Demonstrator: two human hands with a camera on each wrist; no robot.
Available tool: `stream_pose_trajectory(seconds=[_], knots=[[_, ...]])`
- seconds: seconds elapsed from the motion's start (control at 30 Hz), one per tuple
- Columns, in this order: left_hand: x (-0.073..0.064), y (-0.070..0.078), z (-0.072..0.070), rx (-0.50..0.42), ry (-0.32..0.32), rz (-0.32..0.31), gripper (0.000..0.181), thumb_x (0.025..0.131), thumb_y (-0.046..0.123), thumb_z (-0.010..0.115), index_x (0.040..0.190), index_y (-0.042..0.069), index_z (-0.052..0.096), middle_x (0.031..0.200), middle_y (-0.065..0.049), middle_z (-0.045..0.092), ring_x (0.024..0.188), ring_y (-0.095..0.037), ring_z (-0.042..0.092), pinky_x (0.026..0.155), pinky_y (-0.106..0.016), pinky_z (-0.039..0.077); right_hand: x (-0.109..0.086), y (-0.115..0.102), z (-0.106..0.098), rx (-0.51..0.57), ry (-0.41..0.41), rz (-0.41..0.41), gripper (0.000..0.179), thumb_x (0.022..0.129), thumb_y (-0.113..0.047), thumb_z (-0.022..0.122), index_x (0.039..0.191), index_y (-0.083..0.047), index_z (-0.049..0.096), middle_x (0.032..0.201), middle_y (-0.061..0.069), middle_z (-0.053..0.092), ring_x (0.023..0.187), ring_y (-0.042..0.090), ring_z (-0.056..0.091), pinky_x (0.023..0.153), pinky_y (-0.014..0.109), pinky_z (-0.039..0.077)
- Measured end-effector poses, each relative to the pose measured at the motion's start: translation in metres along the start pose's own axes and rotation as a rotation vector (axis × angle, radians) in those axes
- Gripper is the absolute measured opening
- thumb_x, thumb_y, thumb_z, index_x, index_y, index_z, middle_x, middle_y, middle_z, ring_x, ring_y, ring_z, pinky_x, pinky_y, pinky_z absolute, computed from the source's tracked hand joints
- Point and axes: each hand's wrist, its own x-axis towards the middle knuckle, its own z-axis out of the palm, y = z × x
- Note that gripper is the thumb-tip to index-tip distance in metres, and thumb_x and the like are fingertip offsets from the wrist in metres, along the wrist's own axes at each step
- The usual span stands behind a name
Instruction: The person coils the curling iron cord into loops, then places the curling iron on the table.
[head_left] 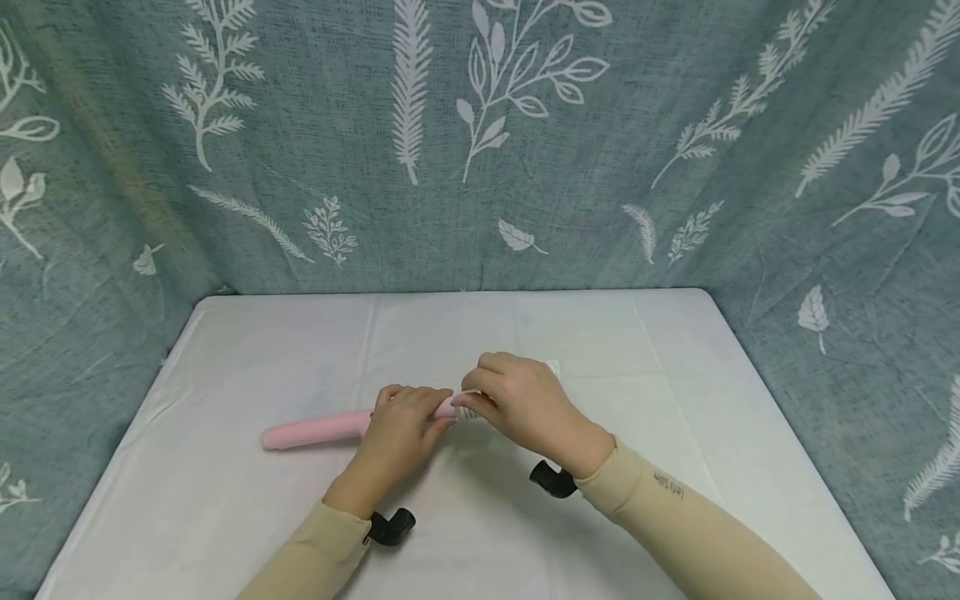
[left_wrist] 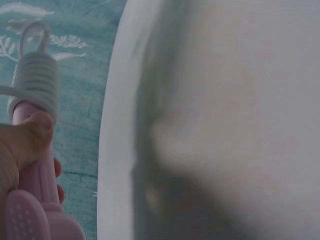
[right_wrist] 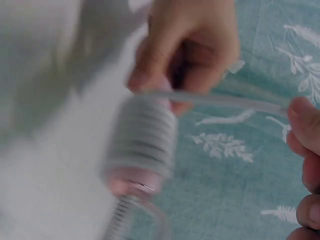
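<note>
A pink hair curling iron (head_left: 318,429) lies slantwise over the table, its long rounded barrel pointing left. My left hand (head_left: 401,437) grips its handle, thumb along the top just below the wound cord in the left wrist view. A dotted pink lever (left_wrist: 27,217) shows below that hand. Several turns of pale grey cord (right_wrist: 142,132) wrap the handle's end. My right hand (head_left: 528,408) pinches a free stretch of this cord, drawn out between thumb and fingers in the right wrist view. A ribbed cord sleeve (right_wrist: 120,217) sticks out past the handle's end.
A white cloth covers the table (head_left: 247,358). Behind it and at both sides hangs a green-blue curtain (head_left: 360,100) with white leaf prints. Black wrist-camera mounts (head_left: 392,528) sit at both cuffs. A small white piece (head_left: 553,367) shows just beyond the right hand.
</note>
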Motion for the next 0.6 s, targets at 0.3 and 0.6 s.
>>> stream_pose_trajectory(seconds=[0.3,0.6], knots=[[-0.008,0.006,0.0,0.004,-0.051,0.061,0.028,0.087,0.022,0.073,0.112,0.011,0.068,0.103,0.001,0.068,0.096,-0.02,0.063,0.095,-0.045,0.034,0.002,0.01,-0.002,-0.02,0.024,0.008,0.02,0.08,-0.029,0.08,0.081,-0.013,0.068,0.075,-0.006,0.055,0.066,0.008,0.051,0.057,0.02,0.043],[-0.012,0.008,-0.011,-0.022,-0.031,0.141,0.03,0.084,0.021,0.075,0.112,0.013,0.067,0.104,0.002,0.066,0.094,-0.019,0.061,0.095,-0.044,0.032,0.003,0.029,-0.003,0.133,-0.067,0.1,0.009,0.09,-0.021,0.07,0.09,-0.013,0.067,0.081,-0.007,0.054,0.073,0.005,0.051,0.065,0.019,0.045]])
